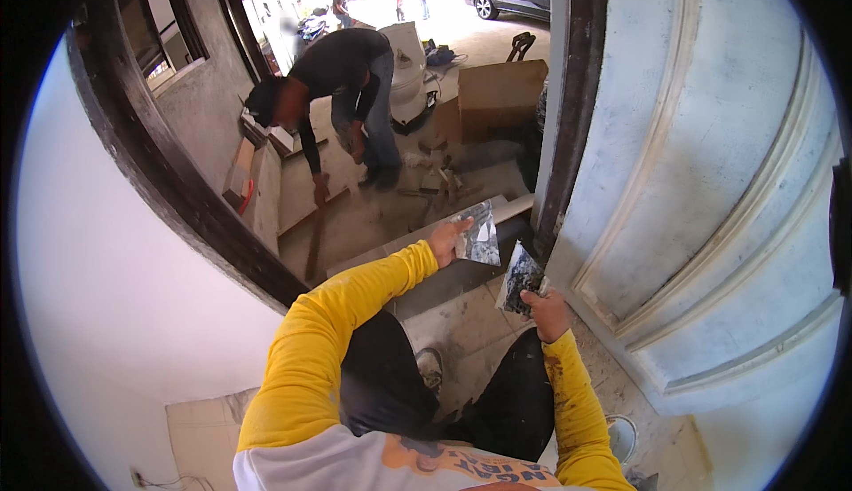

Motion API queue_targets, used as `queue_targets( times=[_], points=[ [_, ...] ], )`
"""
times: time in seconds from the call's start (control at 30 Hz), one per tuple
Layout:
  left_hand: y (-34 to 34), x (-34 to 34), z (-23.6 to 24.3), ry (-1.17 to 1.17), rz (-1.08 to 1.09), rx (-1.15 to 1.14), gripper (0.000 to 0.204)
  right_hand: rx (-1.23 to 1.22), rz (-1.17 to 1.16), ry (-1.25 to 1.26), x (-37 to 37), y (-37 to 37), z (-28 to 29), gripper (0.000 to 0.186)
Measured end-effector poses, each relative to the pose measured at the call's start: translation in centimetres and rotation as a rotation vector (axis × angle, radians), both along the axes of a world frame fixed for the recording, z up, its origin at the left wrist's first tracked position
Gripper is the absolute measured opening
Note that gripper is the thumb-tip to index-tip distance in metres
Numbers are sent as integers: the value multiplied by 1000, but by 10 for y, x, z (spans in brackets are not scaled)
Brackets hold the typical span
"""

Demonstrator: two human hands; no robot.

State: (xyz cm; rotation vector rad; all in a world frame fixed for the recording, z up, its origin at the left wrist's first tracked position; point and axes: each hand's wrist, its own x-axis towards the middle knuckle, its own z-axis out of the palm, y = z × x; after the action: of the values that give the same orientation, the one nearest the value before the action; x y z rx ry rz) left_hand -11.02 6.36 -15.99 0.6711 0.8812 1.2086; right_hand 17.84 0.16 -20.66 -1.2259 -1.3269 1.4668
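Note:
In front of me, my left hand (449, 241) grips a wide flat putty knife (481, 235) with a shiny metal blade, its face marked with pale smears. To the right and a little nearer, my right hand (548, 312) is closed round a second putty knife (521, 278), whose dark blade carries white and grey patches. The two blades are close together but apart, above the doorway's sill. Both handles are mostly covered by my fingers.
A panelled white door (701, 154) stands at my right beside a dark door frame (575, 92). Beyond the sill, a co-worker (342, 65) bends over a long board (315, 243). A cardboard box (501, 99) and rubble (444, 182) lie outside. A bucket (623, 438) sits low at right.

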Motion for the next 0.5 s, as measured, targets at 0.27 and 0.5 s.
queue_targets(
  times=[0.27,0.5],
  points=[
    [-4,-5,27,14,30,14,26,-54,-55,137,-4,-13,27,20],
    [-6,-9,18,-11,32,21,26,-62,-67,119,-2,-18,33,21]
  ],
)
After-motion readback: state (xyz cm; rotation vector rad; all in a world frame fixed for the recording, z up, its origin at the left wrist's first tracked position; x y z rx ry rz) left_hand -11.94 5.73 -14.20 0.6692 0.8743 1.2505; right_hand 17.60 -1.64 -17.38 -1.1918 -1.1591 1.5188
